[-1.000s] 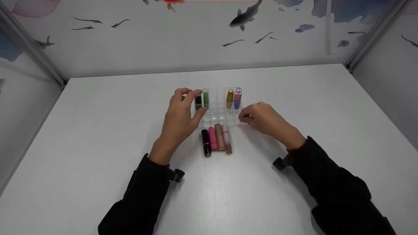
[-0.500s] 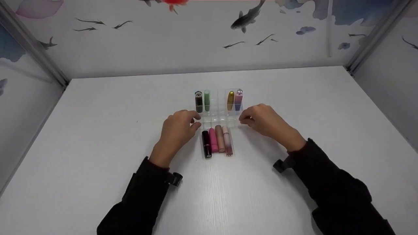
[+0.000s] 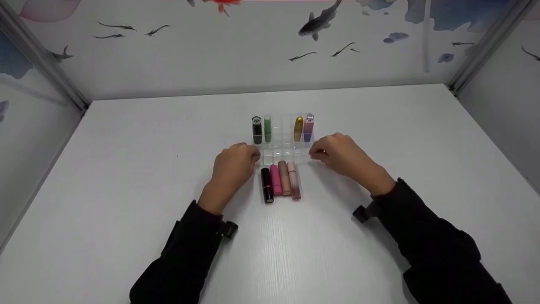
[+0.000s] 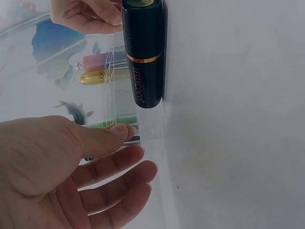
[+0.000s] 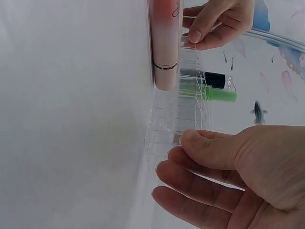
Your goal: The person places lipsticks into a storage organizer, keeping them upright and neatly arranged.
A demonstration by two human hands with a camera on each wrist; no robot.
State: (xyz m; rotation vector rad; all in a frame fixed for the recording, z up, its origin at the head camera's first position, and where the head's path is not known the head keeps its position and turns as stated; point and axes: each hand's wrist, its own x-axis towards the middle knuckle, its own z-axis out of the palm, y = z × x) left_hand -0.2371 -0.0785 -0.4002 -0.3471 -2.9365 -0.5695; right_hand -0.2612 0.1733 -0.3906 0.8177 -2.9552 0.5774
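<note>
A clear lipstick organizer (image 3: pixel 283 151) stands on the table, with my hands at its two near sides. My left hand (image 3: pixel 236 164) pinches its left edge between thumb and index finger, the other fingers loosely bent in the left wrist view. At the right edge, my right hand (image 3: pixel 348 157) pinches it likewise; its thumb (image 5: pixel 200 145) overlaps the wall in the right wrist view. Standing in the back row are a dark tube (image 3: pixel 257 131) and a green tube (image 3: pixel 268 128) at left, a gold tube (image 3: pixel 298 128) and a pink-and-blue tube (image 3: pixel 309 126) at right.
Side by side in front of the organizer lie a black lipstick (image 3: pixel 267 185), a bright pink tube (image 3: pixel 276 180), a tan tube (image 3: pixel 284 179) and a pale pink lip gloss (image 3: pixel 294 181). A white panel (image 3: pixel 236 63) with painted fish rises behind the white table (image 3: pixel 147 190).
My left hand has come down from the dark tube to the organizer's near left edge, and its thumb and index finger have closed there. The right hand has stayed at the right edge.
</note>
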